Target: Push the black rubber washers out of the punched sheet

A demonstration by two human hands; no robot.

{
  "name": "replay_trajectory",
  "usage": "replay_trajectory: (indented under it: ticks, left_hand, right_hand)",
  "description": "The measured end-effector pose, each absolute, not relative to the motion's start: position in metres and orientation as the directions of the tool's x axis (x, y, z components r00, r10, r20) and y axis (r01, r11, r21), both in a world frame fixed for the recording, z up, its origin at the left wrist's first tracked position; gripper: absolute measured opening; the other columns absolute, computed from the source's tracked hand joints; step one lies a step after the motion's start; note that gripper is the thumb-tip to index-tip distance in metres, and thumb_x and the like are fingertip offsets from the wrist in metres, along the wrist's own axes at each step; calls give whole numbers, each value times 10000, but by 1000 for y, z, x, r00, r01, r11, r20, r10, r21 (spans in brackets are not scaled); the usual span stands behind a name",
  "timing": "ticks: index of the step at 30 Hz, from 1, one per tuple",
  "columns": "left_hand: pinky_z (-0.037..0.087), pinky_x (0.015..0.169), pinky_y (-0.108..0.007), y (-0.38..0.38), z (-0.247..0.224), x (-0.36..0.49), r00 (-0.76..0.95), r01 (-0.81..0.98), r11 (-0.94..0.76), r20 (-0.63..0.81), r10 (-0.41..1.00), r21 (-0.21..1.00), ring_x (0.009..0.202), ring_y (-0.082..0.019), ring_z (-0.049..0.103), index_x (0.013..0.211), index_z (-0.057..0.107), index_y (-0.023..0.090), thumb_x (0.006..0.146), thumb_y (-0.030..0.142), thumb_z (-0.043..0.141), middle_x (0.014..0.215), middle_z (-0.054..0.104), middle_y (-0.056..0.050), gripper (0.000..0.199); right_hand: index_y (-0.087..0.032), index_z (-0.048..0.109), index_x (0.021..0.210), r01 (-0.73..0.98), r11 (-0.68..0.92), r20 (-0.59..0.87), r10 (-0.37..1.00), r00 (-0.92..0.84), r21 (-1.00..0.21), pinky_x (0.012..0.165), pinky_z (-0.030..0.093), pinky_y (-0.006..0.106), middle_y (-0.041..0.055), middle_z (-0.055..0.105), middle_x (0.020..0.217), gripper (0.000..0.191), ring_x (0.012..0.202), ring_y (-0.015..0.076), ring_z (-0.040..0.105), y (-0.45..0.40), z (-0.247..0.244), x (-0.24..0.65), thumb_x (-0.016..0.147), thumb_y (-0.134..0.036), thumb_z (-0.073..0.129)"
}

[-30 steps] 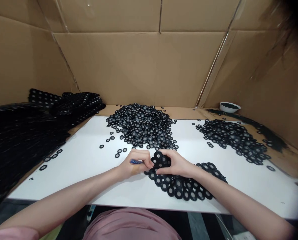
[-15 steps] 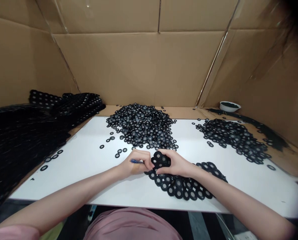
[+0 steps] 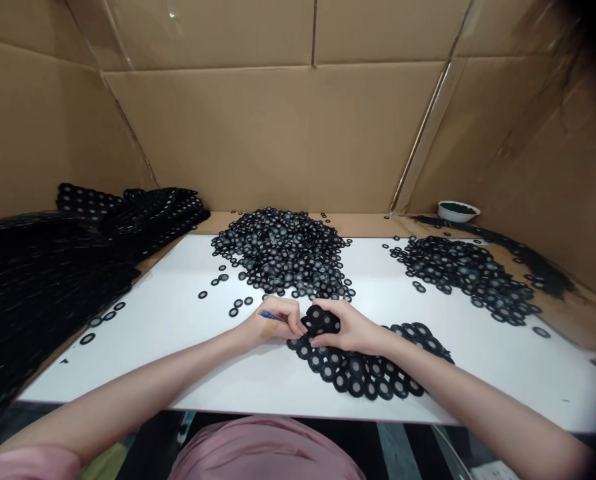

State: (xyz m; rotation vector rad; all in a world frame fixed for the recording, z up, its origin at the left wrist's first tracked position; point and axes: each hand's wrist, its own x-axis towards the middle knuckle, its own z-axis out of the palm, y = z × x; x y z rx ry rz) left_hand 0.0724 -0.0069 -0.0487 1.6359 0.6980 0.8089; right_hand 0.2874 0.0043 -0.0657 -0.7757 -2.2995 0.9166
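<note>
My left hand (image 3: 273, 323) and my right hand (image 3: 351, 327) meet above the front of the white board. Between them is a small clump of black rubber rings with grey centres (image 3: 321, 321), pinched mainly by my right fingers, with my left fingertips against it. My left hand also grips a slim blue tool (image 3: 272, 316), most of which my fingers hide. Under my right hand and wrist lies a curved band of joined black rings (image 3: 363, 373), connected to the clump as far as I can tell.
A large heap of rings (image 3: 283, 253) stands on the white board (image 3: 128, 360) just beyond my hands, with another heap (image 3: 463, 273) to the right. Black ring sheets (image 3: 53, 287) are piled at the left. A white bowl (image 3: 458, 211) sits at the back right, within cardboard walls (image 3: 278, 133).
The held clump has shifted slightly between my hands, and the blue tool now sits a little higher at my left hand. The heaps have not visibly changed.
</note>
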Motion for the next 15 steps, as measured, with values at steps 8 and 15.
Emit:
replay_trajectory:
  ticks: [8,15]
  left_hand:
    - [459,554,-214,-6,-54,73,612,32,-193,133,780,981,679,-189,654,540,644,99,632,218,750,617,629,-49,184]
    - [460,581,-227,-7,-55,77,636,36,-240,163,754,970,640,-161,617,551,651,101,657,251,751,649,659,-65,209]
  right_hand:
    - [-183,565,887,318,604,253,672,-696,-730,666,412,262,-1,570,814,291,751,181,514,3,-63,287,711,-350,726]
    - [-177,518,808,279,626,280,644,-712,-728,604,355,220,-30,511,745,219,679,132,461,1,-57,286,715,-255,700]
